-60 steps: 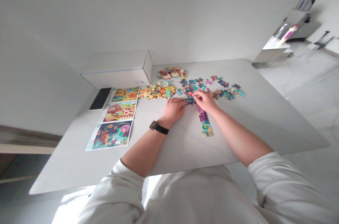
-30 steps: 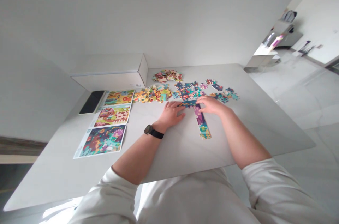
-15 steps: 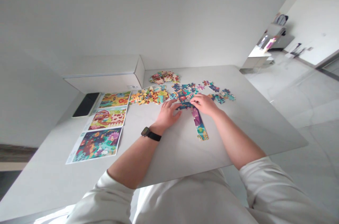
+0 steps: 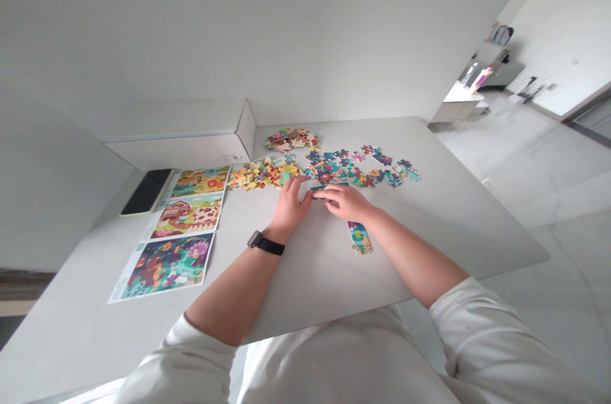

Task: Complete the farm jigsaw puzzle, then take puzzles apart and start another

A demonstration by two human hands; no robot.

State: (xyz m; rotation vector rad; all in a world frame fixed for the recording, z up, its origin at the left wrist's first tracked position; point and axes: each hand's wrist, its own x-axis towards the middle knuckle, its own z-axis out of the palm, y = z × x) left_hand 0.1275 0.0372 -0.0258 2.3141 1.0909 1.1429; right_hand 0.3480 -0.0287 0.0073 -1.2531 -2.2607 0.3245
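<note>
Cardboard jigsaw [image 4: 360, 240] (bright) under right hand [image 4: 346, 203]

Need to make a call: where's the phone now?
In the head view, the black smartphone lies on the left of the table, beside the white box and the printed picture sheets.

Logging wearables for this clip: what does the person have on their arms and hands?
The left hand and right hand are bare, with no gloves. A black watch with a dark face and black strap sits on the left wrist. The forearms are bare; the off-white long sleeves are pushed up, bunched in soft folds near the elbows.
</note>
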